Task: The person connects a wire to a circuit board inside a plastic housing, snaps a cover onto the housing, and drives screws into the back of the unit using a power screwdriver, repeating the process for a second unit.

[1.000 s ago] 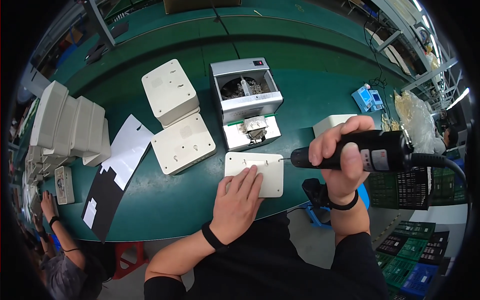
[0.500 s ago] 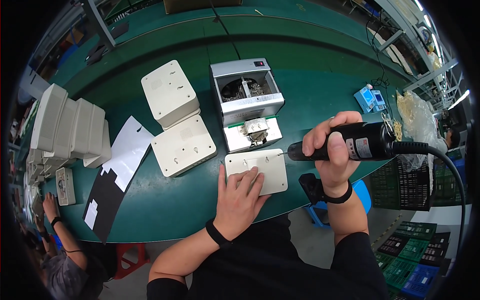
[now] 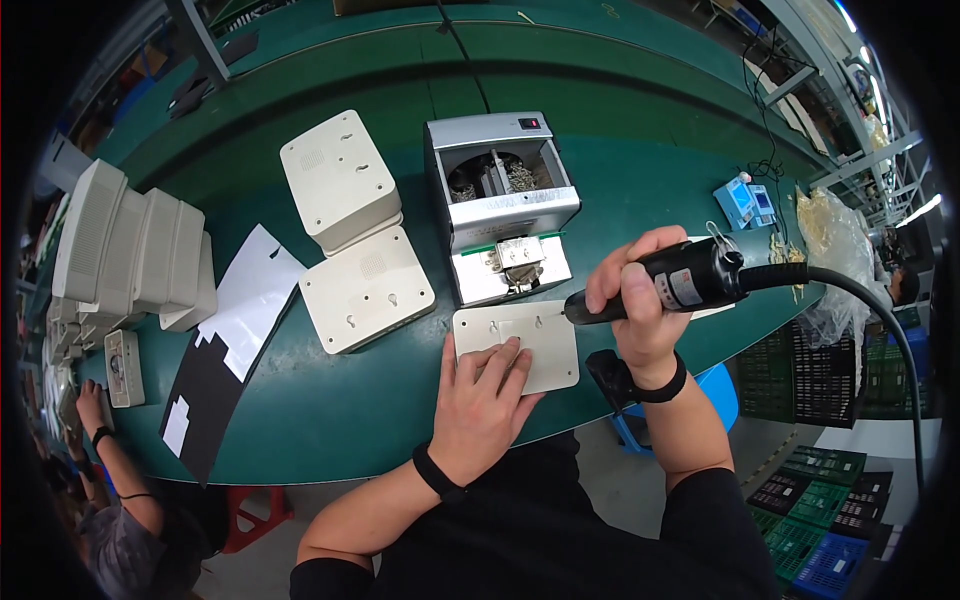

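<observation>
A cream plastic housing (image 3: 552, 352) lies on the green bench in front of me, its face with keyhole slots turned up. My left hand (image 3: 475, 405) rests on it with fingers stretched out over the lower left part. In my right hand (image 3: 640, 310) is a black corded electric screwdriver (image 3: 695, 278), held sideways and tilted. Its tip is over the housing's upper right corner hole; whether the bit sits in the hole I cannot tell. Just behind the housing stands a grey screw feeder (image 3: 510, 215) with loose screws inside.
Two more cream housings (image 3: 370, 285) lie to the left, one against the other. Beyond are black and white sheets (image 3: 215, 385) and stacked housings (image 3: 140, 245). A co-worker's hand (image 3: 90, 405) is at far left. Blue devices (image 3: 745, 203) and a clear plastic bag (image 3: 835, 245) lie right.
The screwdriver has come left and its rear end has swung nearer, with its tip now over the housing's corner. My left hand stays on the housing. The feeder's inner part has shifted.
</observation>
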